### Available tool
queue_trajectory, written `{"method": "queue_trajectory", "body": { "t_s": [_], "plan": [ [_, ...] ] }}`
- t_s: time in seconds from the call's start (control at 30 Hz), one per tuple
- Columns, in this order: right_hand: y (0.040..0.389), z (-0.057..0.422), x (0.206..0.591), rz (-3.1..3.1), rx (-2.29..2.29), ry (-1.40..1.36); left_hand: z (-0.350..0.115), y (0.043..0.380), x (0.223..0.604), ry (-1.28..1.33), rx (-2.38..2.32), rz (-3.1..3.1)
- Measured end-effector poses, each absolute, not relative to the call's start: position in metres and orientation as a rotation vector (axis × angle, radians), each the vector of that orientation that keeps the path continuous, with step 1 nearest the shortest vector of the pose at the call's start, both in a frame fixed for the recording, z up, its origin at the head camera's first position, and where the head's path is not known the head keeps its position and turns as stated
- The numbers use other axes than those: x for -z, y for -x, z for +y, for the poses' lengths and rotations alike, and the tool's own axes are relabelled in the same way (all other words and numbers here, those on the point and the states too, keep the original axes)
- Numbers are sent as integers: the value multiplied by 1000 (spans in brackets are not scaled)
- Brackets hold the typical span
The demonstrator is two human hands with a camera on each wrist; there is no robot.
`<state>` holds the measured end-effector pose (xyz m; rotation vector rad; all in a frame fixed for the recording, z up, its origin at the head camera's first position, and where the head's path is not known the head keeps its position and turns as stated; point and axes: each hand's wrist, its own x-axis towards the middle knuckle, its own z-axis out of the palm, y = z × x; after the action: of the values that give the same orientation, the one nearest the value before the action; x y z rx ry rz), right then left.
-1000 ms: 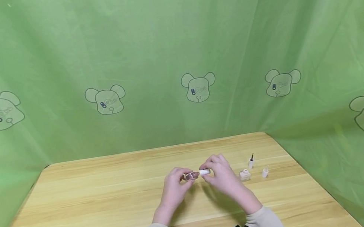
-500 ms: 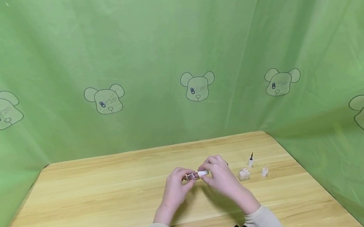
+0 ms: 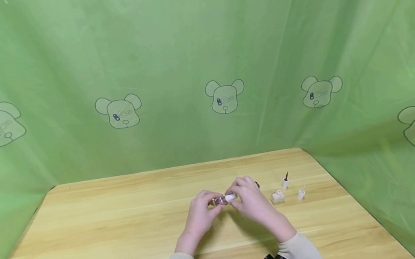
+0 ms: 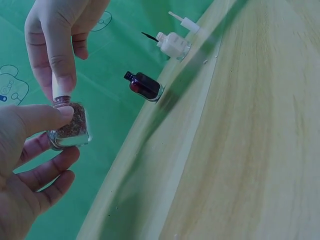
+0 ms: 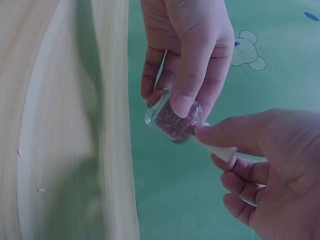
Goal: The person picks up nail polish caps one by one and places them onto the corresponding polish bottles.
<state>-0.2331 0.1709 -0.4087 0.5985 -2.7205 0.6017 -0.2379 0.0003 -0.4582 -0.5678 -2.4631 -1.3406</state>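
In the head view the right hand (image 3: 251, 200), pinching a white cap (image 5: 218, 146), mostly hides a dark bottle (image 4: 145, 87); the left hand (image 3: 198, 212) pinches the partly covered glitter bottle (image 4: 75, 125) at the cap's end, above worktop (image 3: 107, 226) running widely leftward

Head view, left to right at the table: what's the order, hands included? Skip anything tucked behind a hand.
Left hand → glittery bottle → held white cap → right hand → white bottle → cap with dark brush → cap with pale brush.
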Motion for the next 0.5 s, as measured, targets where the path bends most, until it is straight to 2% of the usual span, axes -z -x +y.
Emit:
{"method": "queue_trajectory", "body": {
  "t_s": [0.5],
  "plan": [
    [256,199,420,-2647,-1306,-603,-2,244,467,479,1730,-2358]
  ]
}}
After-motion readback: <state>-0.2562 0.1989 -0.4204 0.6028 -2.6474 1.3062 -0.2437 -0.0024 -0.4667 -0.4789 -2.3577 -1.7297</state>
